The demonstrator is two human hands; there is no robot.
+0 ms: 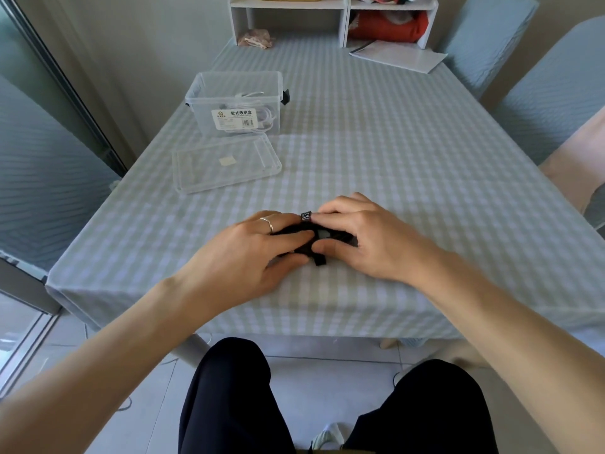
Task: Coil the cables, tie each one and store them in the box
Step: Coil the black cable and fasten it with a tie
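While you're sitting at the near edge of the table [376, 132] with its pale green checked cloth, both of your hands are working on one small black cable bundle [322, 239] that's lying right on the cloth in front of you. Your left hand [258, 253] is coming in from the left, fingers curled over the left end of the bundle and the thumb tucked in under it, so it's holding that end rather than just resting there. There's a thin silver ring [267, 222] showing on one of its fingers. Your right hand [363, 237] is doing the same from the other side, thumb and fingers pinching the right part of the bundle, with a dark patterned ring [306, 217] on the fingertip that's poking out toward the middle. A short black strap end [320, 259] is sticking out of the bundle toward you, just below your thumbs. Most of the cable is hidden under your fingers, so I can't tell how neatly it's wound.

Further back and to the left, well apart from your hands, the clear plastic storage box [234, 104] is standing open with a label on its front and white cables [262, 116] lying inside it. Its clear lid [226, 165] is lying flat on the cloth just in front of the box. At the far end a white shelf unit [334, 18] is standing on the table, with some white papers [397, 55] beside it.
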